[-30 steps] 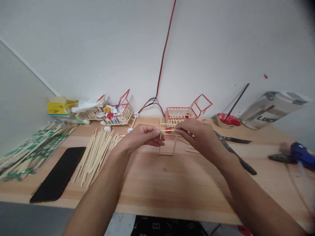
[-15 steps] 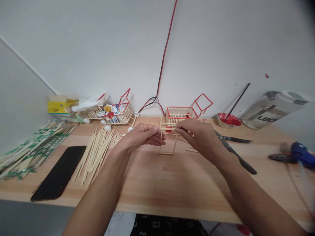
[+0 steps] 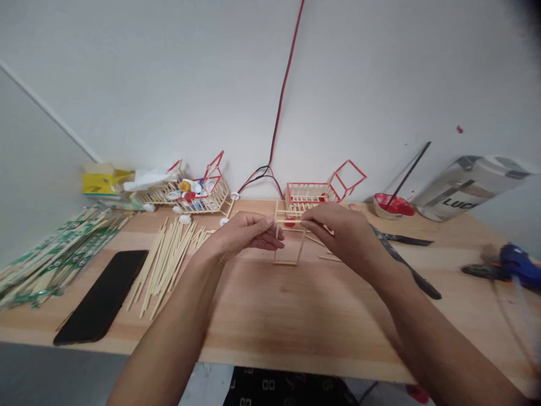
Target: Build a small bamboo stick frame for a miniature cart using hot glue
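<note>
A small frame of thin wooden sticks (image 3: 287, 263) stands over the middle of the wooden table. At its upper left corner, my left hand (image 3: 249, 231) pinches a stick between thumb and forefinger, the other fingers loosely curled behind. From the other side my right hand (image 3: 340, 225) grips the upper right end of the frame, its fingertips pressed together on the crossbar. Just behind the hands sits a stick-built cart (image 3: 308, 193) with a red rim and a red handle. Part of that cart is hidden by my right hand.
Loose sticks (image 3: 164, 265), a black phone (image 3: 101, 296) and wrapped stick packs (image 3: 59, 254) lie left. Two more carts, one visible as a filled cart (image 3: 207, 194), stand behind. On the right are dark scissors (image 3: 408, 270), a red paint bowl (image 3: 393, 207), a bottle (image 3: 469, 189) and a blue glue gun (image 3: 522, 265).
Almost nothing differs. Both hands keep the same hold on the stick frame, and the view has shifted very slightly.
</note>
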Tool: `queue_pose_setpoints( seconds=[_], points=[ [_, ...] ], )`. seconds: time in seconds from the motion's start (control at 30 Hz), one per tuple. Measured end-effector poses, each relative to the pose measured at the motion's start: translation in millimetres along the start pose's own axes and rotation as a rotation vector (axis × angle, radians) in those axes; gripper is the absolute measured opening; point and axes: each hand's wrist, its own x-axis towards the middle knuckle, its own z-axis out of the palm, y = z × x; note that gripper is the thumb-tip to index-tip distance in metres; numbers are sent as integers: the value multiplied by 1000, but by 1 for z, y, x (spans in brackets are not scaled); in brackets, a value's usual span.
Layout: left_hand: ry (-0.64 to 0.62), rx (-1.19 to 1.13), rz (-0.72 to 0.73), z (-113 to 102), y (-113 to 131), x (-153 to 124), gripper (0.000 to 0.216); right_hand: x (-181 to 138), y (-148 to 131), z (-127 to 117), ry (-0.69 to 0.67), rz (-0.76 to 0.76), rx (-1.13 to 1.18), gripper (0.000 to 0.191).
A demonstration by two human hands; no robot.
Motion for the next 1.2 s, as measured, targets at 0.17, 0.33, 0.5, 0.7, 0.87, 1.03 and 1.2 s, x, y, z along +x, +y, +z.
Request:
queue_pose_setpoints(
  seconds=[0.17, 0.33, 0.5, 0.7, 0.87, 1.03, 1.2],
  points=[
    [21, -1, -7, 1, 0, 0, 39, 0, 0, 0, 11, -8, -7, 16],
    [25, 10, -14, 1, 1, 0, 39, -1, 1, 2, 16, -19, -2, 16],
    [37, 17, -19, 2, 2, 0, 39, -1, 1, 3, 17, -32, -16, 17],
    [44, 18, -21, 3, 2, 0, 39, -1, 1, 2, 15, -31, -15, 17],
    [53, 13, -25, 4, 4, 0, 40, 0, -1, 1, 11, -28, -24, 16],
    [76, 55, -19, 5, 4, 0, 43, 0, 0, 2, 10, -37, -33, 16],
    [80, 90, -15, 7, 5, -1, 41, -1, 1, 3, 15, -47, -48, 17]
  ],
)
